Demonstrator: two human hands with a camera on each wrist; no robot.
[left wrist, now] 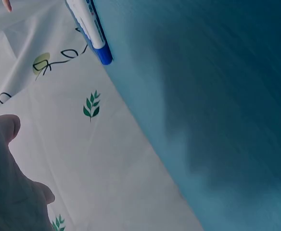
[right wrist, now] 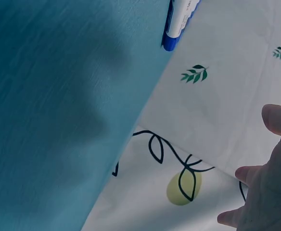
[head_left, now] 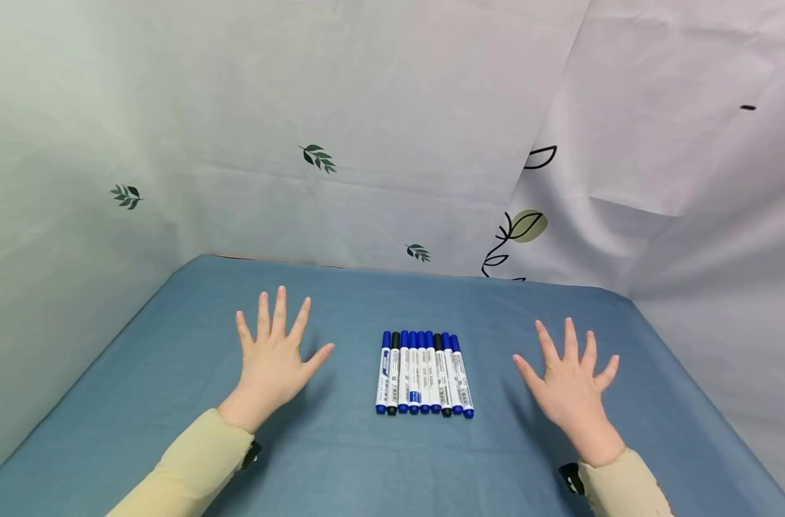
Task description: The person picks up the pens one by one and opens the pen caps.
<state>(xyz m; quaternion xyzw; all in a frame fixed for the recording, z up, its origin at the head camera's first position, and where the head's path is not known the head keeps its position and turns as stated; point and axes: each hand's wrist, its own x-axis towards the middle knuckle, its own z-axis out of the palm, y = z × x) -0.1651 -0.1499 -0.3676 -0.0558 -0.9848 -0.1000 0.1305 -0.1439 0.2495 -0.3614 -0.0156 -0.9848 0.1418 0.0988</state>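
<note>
Several whiteboard markers lie side by side in a row on the blue cloth, white-barrelled, mostly with blue caps and a few with black. To their left, my left hand hovers palm down with fingers spread, holding nothing. On the other side of the row my right hand is likewise spread above the cloth, apart from the markers. The left wrist view catches a blue-capped marker and part of the left hand. A marker also shows in the right wrist view, beside the right hand.
The table's blue cloth spreads under both hands. White curtain fabric with leaf prints rises behind and along both sides of the table. Both forearms are in pale sleeves, with dark straps at the wrists.
</note>
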